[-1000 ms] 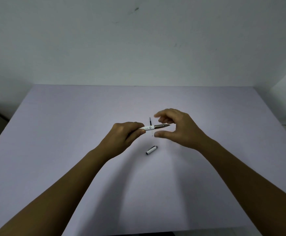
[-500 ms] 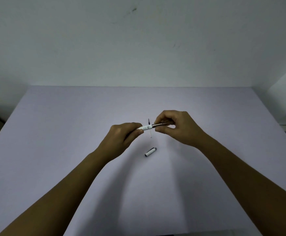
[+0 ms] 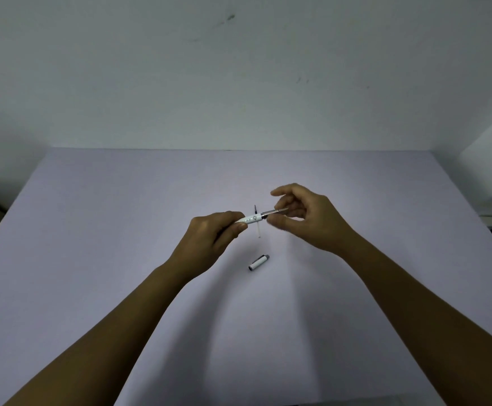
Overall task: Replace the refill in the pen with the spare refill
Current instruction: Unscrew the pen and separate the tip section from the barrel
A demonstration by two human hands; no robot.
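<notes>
Disassembly is judged to be in hand: the pen is gripped by its white barrel in the left hand above the table, while the right hand is held loosely spread around the grey tip section, on which a firm pinch and twist are called for next; the spare refill and cap lie below.

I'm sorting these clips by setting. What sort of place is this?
Probably a plain indoor desk set up for recording. A bare pale table stands against a blank, scuffed wall. On the table lie only a pen cap and a spare refill; nothing marks it as home or office.
</notes>
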